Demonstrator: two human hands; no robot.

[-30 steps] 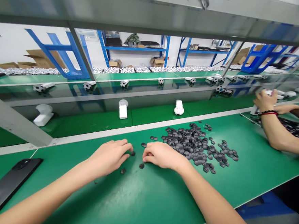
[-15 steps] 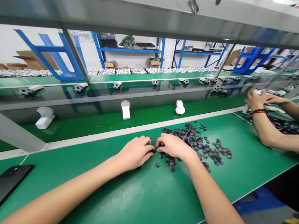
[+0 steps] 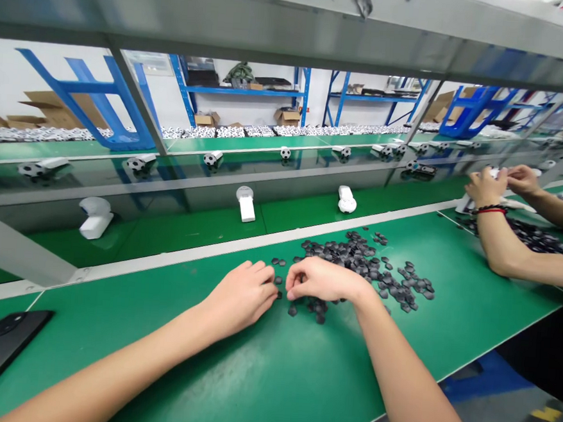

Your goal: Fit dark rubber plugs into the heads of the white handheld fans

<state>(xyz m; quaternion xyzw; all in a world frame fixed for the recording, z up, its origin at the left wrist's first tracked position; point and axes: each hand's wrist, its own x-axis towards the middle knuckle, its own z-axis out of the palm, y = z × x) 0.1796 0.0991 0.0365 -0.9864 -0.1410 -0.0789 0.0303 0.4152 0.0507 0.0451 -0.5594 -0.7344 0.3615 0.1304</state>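
Observation:
Many small black pentagon pieces [image 3: 355, 258] lie in a loose pile on the green worktable [image 3: 231, 374]. At the left edge of the pile, my left hand [image 3: 241, 298] rests low over the table, fingers curled together, with one dark pentagon piece [image 3: 279, 295] at its fingertips. Facing it across a small gap, my right hand [image 3: 327, 280] is bent over the pile, thumb and forefinger pinched; whatever is between them is hidden. A few single pieces [image 3: 278, 261] lie between and just beyond the two hands.
White curved parts [image 3: 246, 205] ride on a green conveyor [image 3: 291, 215] behind the table's pale rail. Football-patterned parts [image 3: 212, 158] stand beyond. A black phone [image 3: 4, 352] lies at left. On the right, a co-worker's hands [image 3: 488, 187] handle a white part. A metal beam [image 3: 294, 32] crosses overhead.
My right hand has shifted slightly left and down, its fingertips lower. My left hand has drawn back a little left, uncovering loose pieces. The white parts on the conveyor have moved right.

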